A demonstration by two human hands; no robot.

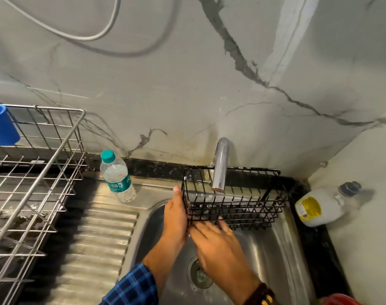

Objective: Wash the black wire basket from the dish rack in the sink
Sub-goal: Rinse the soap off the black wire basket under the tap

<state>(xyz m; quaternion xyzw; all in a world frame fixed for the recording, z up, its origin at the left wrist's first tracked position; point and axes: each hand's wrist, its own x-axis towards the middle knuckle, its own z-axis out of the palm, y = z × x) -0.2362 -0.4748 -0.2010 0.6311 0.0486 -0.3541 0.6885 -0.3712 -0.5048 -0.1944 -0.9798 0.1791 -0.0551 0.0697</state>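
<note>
Blue cup (1,125) cut by left edge, right hand (216,241) blurred, red thing (339,300) cut at bottom

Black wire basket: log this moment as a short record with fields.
object: black wire basket
place: over the sink, under the tap spout
held by: left hand, gripping its left end
touched by: right hand, fingers straight on the lower front wires, blurred
residue: white specks on some wires
to the left: water bottle, dish rack
to the right: white jug on its side
</note>
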